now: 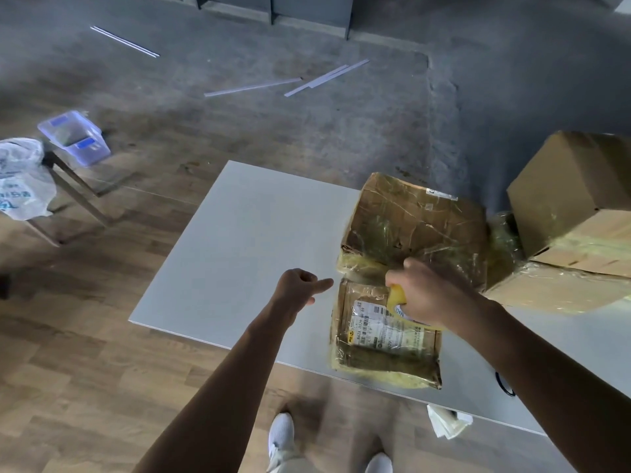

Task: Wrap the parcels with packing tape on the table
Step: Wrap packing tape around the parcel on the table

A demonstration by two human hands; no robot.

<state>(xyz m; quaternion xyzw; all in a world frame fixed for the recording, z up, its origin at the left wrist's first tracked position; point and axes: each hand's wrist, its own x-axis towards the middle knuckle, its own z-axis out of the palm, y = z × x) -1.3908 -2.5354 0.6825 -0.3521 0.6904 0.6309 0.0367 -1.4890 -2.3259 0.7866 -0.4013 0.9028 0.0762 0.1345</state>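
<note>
The white table (239, 250) takes up most of the view, with all the parcels bunched at its right end. The biggest are the stacked cardboard boxes (573, 199) at the far right. They look stiff and square, so they'd be easy to turn by the corners, but probably need both hands.

Next down is the crumpled box (409, 223) in the middle. It's already covered in shiny tape and dented, so it'll likely give under a squeeze and feel a bit slick. Holding it by the edges is safer than pressing on the faces.

In front of it, right at the near edge of the table, lies the flat parcel (382, 356) with the shipping label up. It looks light and a bit floppy, the kind that slides around unless someone pins it down flat.

The right hand (423, 295) hangs over that parcel with its fingers wrapped tight around a yellow tape roll (397, 297).

The left hand (297, 285) hovers just beside the parcel's left edge, fingers curled in and one poking toward it. It seems to hold nothing, though a clear tape end would be hard to spot in this blur.
</note>
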